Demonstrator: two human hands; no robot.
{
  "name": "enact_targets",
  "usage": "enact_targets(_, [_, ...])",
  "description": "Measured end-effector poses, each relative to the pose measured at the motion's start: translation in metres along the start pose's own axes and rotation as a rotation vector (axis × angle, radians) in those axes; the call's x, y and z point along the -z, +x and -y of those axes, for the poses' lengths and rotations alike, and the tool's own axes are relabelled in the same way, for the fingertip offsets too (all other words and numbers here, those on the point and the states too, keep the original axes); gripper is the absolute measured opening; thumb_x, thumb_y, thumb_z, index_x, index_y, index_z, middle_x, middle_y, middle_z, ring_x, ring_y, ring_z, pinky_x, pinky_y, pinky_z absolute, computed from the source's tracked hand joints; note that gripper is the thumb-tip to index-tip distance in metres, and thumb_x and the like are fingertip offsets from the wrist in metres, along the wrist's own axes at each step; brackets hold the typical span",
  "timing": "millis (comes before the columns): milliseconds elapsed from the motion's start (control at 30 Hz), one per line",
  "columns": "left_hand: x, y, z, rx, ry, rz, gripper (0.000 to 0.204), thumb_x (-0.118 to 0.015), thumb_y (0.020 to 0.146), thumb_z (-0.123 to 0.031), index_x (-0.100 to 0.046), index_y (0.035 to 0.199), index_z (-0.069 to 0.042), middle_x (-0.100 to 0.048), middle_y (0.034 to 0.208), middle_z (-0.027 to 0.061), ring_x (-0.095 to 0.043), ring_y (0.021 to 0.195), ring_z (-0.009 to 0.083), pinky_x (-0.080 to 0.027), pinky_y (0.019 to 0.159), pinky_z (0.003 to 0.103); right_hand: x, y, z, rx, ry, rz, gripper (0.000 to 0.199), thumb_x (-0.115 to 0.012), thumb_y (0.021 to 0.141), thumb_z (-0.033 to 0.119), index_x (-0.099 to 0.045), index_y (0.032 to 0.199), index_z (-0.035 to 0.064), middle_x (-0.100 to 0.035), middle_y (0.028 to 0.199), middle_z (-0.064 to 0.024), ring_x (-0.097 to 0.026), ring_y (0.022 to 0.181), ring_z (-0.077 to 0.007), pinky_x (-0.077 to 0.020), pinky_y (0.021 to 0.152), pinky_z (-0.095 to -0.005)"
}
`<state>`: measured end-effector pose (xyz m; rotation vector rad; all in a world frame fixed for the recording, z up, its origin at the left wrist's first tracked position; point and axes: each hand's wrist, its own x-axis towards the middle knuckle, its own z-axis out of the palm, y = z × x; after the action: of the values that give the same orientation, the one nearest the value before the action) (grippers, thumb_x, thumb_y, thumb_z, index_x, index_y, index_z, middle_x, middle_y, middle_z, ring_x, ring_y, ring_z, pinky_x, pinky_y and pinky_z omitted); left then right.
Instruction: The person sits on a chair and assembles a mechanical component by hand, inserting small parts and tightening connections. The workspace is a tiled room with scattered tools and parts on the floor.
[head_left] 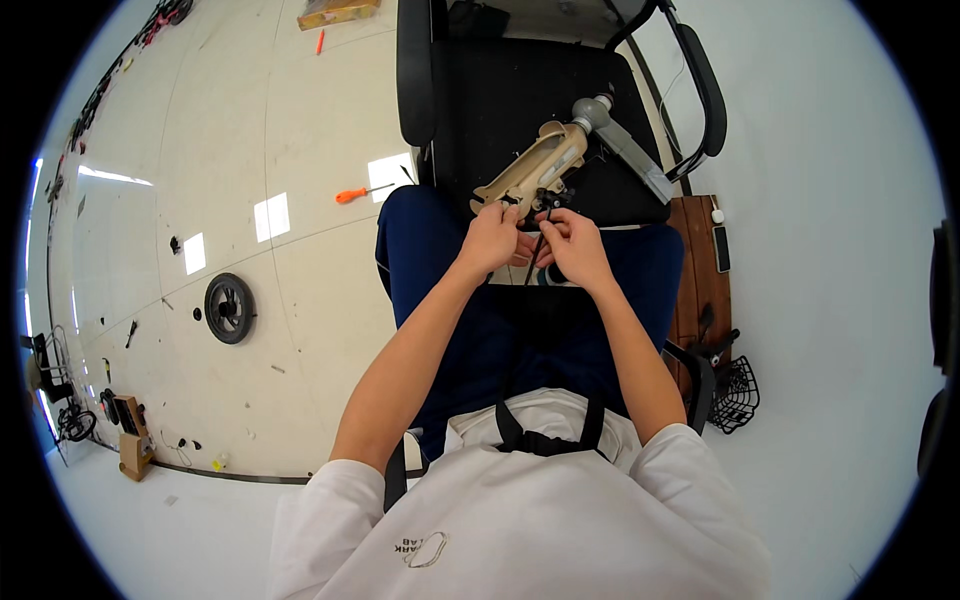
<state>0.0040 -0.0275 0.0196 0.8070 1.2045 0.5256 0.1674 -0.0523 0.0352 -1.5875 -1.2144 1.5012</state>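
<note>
A long beige plastic shell (530, 168), hollow like a trough, lies aslant on the black chair seat (490, 95) in front of me. Its far end joins a grey piece with a round joint (590, 113) and a flat grey arm (635, 160). My left hand (490, 242) is closed at the shell's near end, fingertips pinching its edge. Beside it my right hand (578, 250) pinches a thin black rod or cable (535, 258) that points down towards my lap. Small black parts (553, 198) sit just above my right fingertips; their kind is too small to make out.
On the tiled floor to the left lie an orange-handled screwdriver (352, 195), a black wheel (229, 309) and small scattered parts. A wooden board (697, 285) with a phone (721, 249) and a black wire basket (736, 397) are to the right. Chair armrests (700, 90) flank the seat.
</note>
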Motion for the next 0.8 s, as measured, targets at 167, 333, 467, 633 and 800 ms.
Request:
enact_targets(167, [0.003,-0.015,-0.018,0.076,-0.032,0.05,0.037,-0.034,0.106,-0.029,-0.043,0.119,0.004,-0.065,0.094,0.0229,-0.069,0.079,0.0306,-0.061,0.067,0.042,-0.002,-0.002,0.008,-0.057,0.158,-0.084,0.026,-0.058,0.095,0.006,-0.049,0.116,-0.0043,-0.068,0.08,-0.0159,-0.068,0.06,-0.0202,-0.0571,0.051,-0.0317])
enact_targets(333, [0.009,-0.015,-0.02,0.066,0.028,0.177,0.053,-0.054,0.098,-0.027,-0.029,0.132,0.004,-0.066,0.096,0.0219,-0.069,0.08,0.0291,-0.061,0.069,0.04,-0.003,-0.003,0.012,-0.011,0.028,-0.063,0.026,-0.059,0.094,0.003,-0.049,0.118,-0.0014,-0.07,0.085,-0.017,-0.07,0.065,-0.0212,-0.059,0.054,-0.0327])
enact_targets(467, [0.008,-0.014,-0.008,-0.037,0.172,0.242,0.094,-0.072,0.083,-0.012,-0.002,0.142,0.008,-0.067,0.089,0.0195,-0.069,0.073,0.0242,-0.06,0.065,0.035,0.0,0.004,0.009,0.037,-0.066,-0.08,0.026,-0.059,0.094,0.001,-0.051,0.118,-0.0038,-0.071,0.092,-0.0192,-0.071,0.069,-0.021,-0.0599,0.06,-0.0313])
enact_targets(633, [0.007,-0.013,-0.007,-0.1,0.356,0.159,0.116,-0.071,0.077,-0.004,0.023,0.141,0.016,-0.067,0.08,0.0163,-0.067,0.062,0.0195,-0.055,0.056,0.028,-0.004,0.009,0.009,0.044,0.003,-0.063,0.024,-0.061,0.093,0.0,-0.053,0.114,-0.0068,-0.07,0.095,-0.0203,-0.072,0.075,-0.0203,-0.0594,0.064,-0.0293])
enact_targets(800, [0.007,-0.018,-0.018,-0.056,0.411,0.079,0.114,-0.069,0.076,-0.007,0.022,0.141,0.018,-0.066,0.078,0.0142,-0.066,0.058,0.0181,-0.052,0.05,0.026,-0.003,0.018,0.008,0.058,0.017,-0.025,0.025,-0.063,0.093,0.002,-0.052,0.113,-0.0071,-0.07,0.094,-0.0195,-0.071,0.078,-0.0195,-0.0593,0.066,-0.0287])
